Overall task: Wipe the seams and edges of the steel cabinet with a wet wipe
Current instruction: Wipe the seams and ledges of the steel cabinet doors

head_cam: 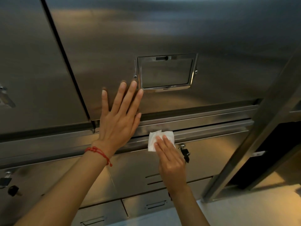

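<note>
**Wipe pressed on the ledge under the cabinet door**

The steel cabinet (187, 30) fills almost the whole view. The left hand (119, 116) lies flat on the lower part of the big door, with the fingers straight and spread wide; it holds nothing. The fingertips reach up to the left edge of the label frame (166, 72), which is a shiny metal rectangle fixed on the door. A red string bracelet (97, 152) goes around the left wrist.

The right hand (171, 162) is lower and to the right. Its fingers are straight and close together, and they press the white wipe (154, 139) flat against the horizontal ledge (211, 128) that runs between the door and the drawers below. The wipe is crumpled a little and shows above and to the left of the fingers.

Just to the right of the right hand, a small key (185, 153) hangs in a lock on the drawer front. A dark vertical seam (65, 59) divides the big door from the door on the left. At the bottom left, another key (13, 190) sticks out from a lock.
</note>
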A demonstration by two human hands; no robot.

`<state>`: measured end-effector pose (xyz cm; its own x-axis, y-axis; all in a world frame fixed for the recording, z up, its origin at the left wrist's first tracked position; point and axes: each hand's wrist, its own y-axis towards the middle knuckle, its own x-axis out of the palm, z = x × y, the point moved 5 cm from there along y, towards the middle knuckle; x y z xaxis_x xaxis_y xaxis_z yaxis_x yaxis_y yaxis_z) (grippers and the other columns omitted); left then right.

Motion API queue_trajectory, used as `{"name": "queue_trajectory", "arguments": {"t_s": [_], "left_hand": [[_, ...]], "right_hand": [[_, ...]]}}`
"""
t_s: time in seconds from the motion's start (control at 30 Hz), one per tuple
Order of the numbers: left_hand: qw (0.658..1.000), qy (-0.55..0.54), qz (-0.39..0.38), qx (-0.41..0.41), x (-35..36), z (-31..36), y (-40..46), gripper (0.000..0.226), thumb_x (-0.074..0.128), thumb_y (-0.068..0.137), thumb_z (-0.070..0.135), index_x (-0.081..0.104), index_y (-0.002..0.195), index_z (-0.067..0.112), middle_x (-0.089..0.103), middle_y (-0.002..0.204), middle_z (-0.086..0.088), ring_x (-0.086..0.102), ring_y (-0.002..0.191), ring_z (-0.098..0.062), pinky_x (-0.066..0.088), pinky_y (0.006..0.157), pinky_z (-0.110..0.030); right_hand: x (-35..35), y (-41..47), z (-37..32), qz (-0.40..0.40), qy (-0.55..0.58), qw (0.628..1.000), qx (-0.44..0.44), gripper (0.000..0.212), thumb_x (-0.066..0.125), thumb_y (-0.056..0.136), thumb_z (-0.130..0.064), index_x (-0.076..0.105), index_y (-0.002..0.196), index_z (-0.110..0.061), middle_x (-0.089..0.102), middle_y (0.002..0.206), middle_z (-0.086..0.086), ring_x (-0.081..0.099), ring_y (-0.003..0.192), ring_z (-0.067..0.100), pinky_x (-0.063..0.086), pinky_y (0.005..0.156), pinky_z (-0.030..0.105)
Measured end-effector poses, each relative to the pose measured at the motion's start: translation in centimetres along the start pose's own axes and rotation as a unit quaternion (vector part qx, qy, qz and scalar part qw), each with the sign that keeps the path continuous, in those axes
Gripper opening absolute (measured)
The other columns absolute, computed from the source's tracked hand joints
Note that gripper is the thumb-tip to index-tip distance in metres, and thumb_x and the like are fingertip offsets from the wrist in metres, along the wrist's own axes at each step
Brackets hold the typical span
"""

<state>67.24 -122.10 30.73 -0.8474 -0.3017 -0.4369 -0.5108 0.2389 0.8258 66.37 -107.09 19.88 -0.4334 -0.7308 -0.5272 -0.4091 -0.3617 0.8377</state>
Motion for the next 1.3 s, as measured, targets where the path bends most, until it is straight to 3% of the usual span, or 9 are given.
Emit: {"name": "queue_trajectory", "arguments": {"t_s": [0.17,0.3,0.63,0.93,1.3], "left_hand": [[1.000,0.008,0.007,-0.015,0.7,0.4,0.3,0.065,0.035,0.096,0.034,0.005,0.148,0.011,-0.016,0.156,-0.003,-0.012,0.143,-0.021,-0.012,0.112,-0.051],[0.999,0.033,0.016,-0.017,1.0,0.6,0.2,0.065,0.033,0.097,0.034,0.002,0.149,0.012,-0.016,0.156,-0.003,-0.011,0.143,-0.022,-0.011,0.112,-0.051],[0.998,0.055,0.016,-0.034,1.1,0.8,0.3,0.064,0.029,0.098,0.036,0.000,0.149,0.013,-0.016,0.156,0.000,-0.011,0.143,-0.021,-0.010,0.112,-0.050],[0.998,0.052,0.013,-0.032,1.1,0.9,0.3,0.063,0.027,0.099,0.037,-0.001,0.149,0.013,-0.017,0.156,0.000,-0.012,0.143,-0.021,-0.011,0.112,-0.050],[0.998,0.052,0.010,-0.028,1.2,0.7,0.2,0.064,0.029,0.098,0.037,-0.002,0.149,0.013,-0.018,0.155,-0.001,-0.013,0.143,-0.021,-0.012,0.112,-0.049]], "right_hand": [[0.2,0.0,1.0,-0.004,0.003,1.000,0.004,0.047,0.086,0.059,-0.004,0.070,0.103,0.001,0.064,0.115,0.016,0.059,0.111,0.029,0.051,0.090,0.042],[0.2,0.2,1.6,0.004,0.018,1.000,0.001,0.041,0.080,0.065,-0.003,0.069,0.104,0.001,0.063,0.117,0.015,0.058,0.113,0.029,0.048,0.093,0.042],[-1.1,0.5,4.2,0.013,0.042,0.999,0.000,0.046,0.086,0.055,0.008,0.071,0.098,0.005,0.066,0.109,0.019,0.061,0.106,0.033,0.053,0.084,0.046],[-1.0,0.7,4.3,0.002,0.046,0.999,-0.016,0.049,0.085,0.052,0.012,0.072,0.098,0.002,0.066,0.109,0.017,0.062,0.105,0.031,0.052,0.087,0.047],[-0.5,0.7,3.1,-0.009,0.048,0.999,-0.016,0.043,0.085,0.057,0.003,0.072,0.098,0.002,0.066,0.110,0.017,0.062,0.105,0.031,0.053,0.086,0.047]]}}
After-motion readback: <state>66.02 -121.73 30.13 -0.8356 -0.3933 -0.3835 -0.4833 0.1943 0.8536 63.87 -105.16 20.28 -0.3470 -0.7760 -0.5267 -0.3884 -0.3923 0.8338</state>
